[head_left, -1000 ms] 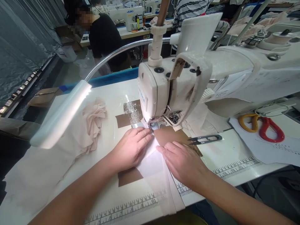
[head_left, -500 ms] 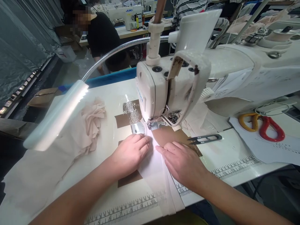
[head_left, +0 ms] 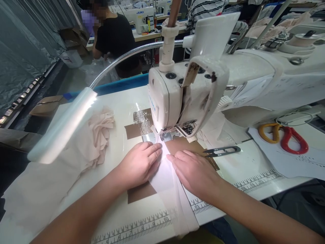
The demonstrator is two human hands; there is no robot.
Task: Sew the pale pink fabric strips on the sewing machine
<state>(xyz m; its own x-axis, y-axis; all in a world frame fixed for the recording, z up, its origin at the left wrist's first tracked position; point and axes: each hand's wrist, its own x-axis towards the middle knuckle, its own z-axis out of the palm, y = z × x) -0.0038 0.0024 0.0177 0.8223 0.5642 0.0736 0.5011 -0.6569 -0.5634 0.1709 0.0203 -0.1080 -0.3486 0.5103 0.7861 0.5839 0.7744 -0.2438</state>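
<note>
Head view: on the white table (head_left: 120,103), the sewing machine (head_left: 165,96) looms over pale cloth (head_left: 165,181) running from its needle area to the front edge. Left hand (head_left: 138,166) and right hand (head_left: 194,174) press down on the cloth, whether pinching, can't tell. Snips (head_left: 232,149) lie near the right.
</note>
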